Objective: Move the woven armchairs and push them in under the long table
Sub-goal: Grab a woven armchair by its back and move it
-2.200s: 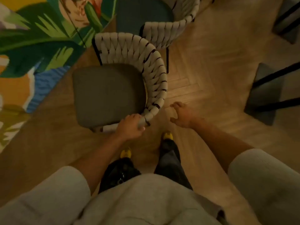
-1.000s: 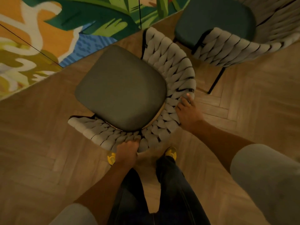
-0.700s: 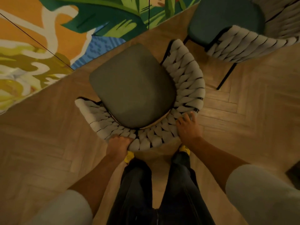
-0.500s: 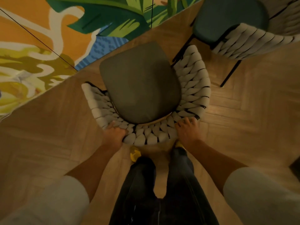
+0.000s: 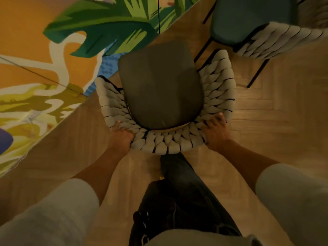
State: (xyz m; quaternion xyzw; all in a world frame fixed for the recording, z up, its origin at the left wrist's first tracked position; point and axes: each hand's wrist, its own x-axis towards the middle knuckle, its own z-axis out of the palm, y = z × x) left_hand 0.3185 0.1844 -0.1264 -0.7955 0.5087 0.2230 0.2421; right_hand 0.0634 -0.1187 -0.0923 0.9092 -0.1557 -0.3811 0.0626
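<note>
A woven armchair (image 5: 218, 89) with a dark grey seat cushion (image 5: 159, 86) stands right in front of me, its back toward me. The front of the seat reaches the diagonal edge of the long table (image 5: 35, 50), whose top is painted with green leaves on orange. My left hand (image 5: 120, 137) grips the woven back rim at its left rear. My right hand (image 5: 216, 132) grips the rim at its right rear, fingers curled over the weave. A second woven armchair (image 5: 276, 41) with a teal seat stands at the upper right.
The floor (image 5: 284, 112) is herringbone wood. Thin black legs of the second chair (image 5: 257, 75) stand close to the right side of the chair I hold. My legs in dark trousers (image 5: 181, 192) are directly behind it.
The chair has turned so its back faces me and has slid toward the table. My right hand took hold of the back, and my left hand shifted along the rim.
</note>
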